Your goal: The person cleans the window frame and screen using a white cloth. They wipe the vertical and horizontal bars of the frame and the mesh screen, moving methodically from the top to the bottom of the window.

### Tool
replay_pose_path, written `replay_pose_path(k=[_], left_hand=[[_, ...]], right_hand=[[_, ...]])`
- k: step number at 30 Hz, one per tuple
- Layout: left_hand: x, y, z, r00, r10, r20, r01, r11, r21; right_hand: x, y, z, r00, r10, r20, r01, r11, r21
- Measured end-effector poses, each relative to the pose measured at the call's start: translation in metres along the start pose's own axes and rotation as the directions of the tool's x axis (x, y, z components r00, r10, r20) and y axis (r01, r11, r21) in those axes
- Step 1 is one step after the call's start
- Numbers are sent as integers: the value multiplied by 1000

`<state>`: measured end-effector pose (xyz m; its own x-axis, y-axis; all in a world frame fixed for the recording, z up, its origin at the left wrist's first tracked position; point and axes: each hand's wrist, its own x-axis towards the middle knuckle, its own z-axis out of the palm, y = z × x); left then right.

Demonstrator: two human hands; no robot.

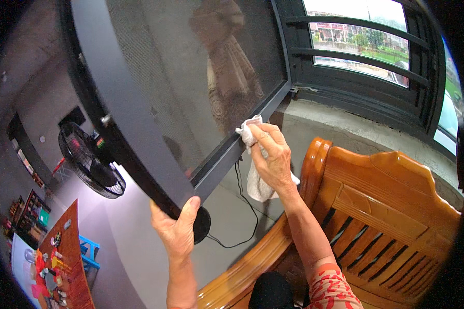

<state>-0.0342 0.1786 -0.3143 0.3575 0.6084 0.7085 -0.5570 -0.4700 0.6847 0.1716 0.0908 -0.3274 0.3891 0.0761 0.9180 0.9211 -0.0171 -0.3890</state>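
A dark grey framed mesh window panel (pixel 148 147) stands swung open before me, tilted across the upper middle. My left hand (pixel 174 226) is closed around its lower near corner, thumb on the face of the frame. In my right hand (pixel 274 157) is bunched a white cloth (pixel 259 185), part of it pressed on the panel's bottom rail and the rest hanging below the fingers. Behind the mesh (pixel 160 67) a tied patterned curtain (pixel 232 77) shows through.
A varnished wooden bench (pixel 376 206) lies at the lower right, below the barred window (pixel 361 51) and its concrete sill (pixel 340 116). A black fan (pixel 90 162) stands left of the panel, and a black cord (pixel 250 206) runs along the floor. Farther left is a cluttered table (pixel 69 226).
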Motion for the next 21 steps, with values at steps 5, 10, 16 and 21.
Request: replay_pose_path(k=[5, 10, 16, 21], left_hand=[[-1, -3, -2, 998, -14, -69, 17, 999, 43], [-1, -11, -12, 998, 23, -56, -20, 998, 55], [-5, -8, -8, 980, 54, -191, -22, 986, 164], [-10, -2, -13, 969, -14, -248, 69, 974, 214]], right_hand=[[16, 50, 10, 993, 80, -82, -72, 993, 92], [32, 95, 14, 969, 219, -112, -198, 964, 176], [36, 87, 6, 987, 159, -19, -152, 967, 203], [25, 60, -1, 998, 50, 43, -59, 964, 259]])
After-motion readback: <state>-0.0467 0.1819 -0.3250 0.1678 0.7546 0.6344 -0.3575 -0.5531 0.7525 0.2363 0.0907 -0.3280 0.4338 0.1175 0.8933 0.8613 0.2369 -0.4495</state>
